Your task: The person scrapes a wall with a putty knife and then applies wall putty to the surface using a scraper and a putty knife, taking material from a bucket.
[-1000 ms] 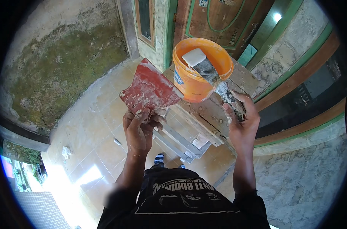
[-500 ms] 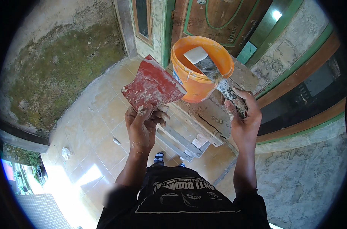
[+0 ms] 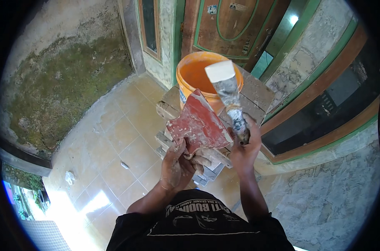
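My left hand (image 3: 179,165) grips the lower edge of a red plastering board (image 3: 200,125), a flat piece smeared with white paste. In my right hand (image 3: 246,144) is a putty knife (image 3: 229,94), held by its spattered handle with the blade pointing up and away. A thick lump of white putty (image 3: 220,71) covers the blade's end. Both tools are close together, the knife just right of the board and apart from it. Behind them stands an orange bucket (image 3: 188,71), its inner wall smeared; its bottom is hidden.
The bucket rests on a wooden plank platform (image 3: 256,90) before a brown door (image 3: 223,25) with green trim. A grey metal step (image 3: 208,173) shows below my hands. Tiled floor (image 3: 114,146) spreads left to a mossy wall (image 3: 73,75). A framed window (image 3: 323,113) lies right.
Both hands have drawn back toward my body, the left also moving right and the right moving left. Board and knife are closer together, and the knife blade has left the bucket's mouth.
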Demonstrator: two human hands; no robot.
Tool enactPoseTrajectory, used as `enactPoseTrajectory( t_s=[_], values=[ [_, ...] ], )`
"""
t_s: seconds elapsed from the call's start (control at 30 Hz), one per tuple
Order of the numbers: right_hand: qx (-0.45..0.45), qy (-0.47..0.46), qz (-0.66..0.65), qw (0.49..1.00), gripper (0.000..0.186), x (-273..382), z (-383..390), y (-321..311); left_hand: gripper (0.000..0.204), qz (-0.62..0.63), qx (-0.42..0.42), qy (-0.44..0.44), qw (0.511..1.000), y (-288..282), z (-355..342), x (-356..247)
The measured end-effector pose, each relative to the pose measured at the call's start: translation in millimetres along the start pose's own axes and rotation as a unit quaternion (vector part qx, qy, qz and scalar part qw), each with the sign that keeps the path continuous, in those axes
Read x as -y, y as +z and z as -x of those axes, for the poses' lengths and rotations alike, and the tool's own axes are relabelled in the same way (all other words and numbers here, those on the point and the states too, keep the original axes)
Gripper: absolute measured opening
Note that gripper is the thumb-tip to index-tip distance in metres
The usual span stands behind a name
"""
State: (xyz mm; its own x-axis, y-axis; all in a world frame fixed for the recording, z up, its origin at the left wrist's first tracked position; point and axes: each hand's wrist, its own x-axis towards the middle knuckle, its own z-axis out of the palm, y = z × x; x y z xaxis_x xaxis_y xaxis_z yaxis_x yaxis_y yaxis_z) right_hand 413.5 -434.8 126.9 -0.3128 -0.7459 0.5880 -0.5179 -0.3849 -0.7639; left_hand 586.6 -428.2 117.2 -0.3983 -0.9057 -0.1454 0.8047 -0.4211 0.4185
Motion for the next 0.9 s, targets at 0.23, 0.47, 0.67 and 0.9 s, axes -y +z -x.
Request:
enactPoseTrajectory(
  t_s=[0.23,0.47,0.67,0.9],
  values=[
    [0.015,-0.017,-0.109,0.994,0.049,-13.5,18.2,14.8,0.026,0.012,0.051,0.067,0.996,4.2,1.5,17.8],
    [0.037,-0.062,-0.168,0.983,0.045,-31.7,39.8,8.6,0.038,-0.065,0.024,0.083,0.994,31.9,9.6,18.0],
    [0.024,0.062,-0.179,0.982,0.045,-49.0,54.6,-2.4,0.037,-0.043,0.044,0.061,0.996,33.6,17.1,28.6],
    [-0.007,0.043,-0.209,0.977,0.046,-47.4,74.2,-24.6,0.041,0.002,0.133,-0.010,0.991,28.4,16.6,41.6]
  ],
)
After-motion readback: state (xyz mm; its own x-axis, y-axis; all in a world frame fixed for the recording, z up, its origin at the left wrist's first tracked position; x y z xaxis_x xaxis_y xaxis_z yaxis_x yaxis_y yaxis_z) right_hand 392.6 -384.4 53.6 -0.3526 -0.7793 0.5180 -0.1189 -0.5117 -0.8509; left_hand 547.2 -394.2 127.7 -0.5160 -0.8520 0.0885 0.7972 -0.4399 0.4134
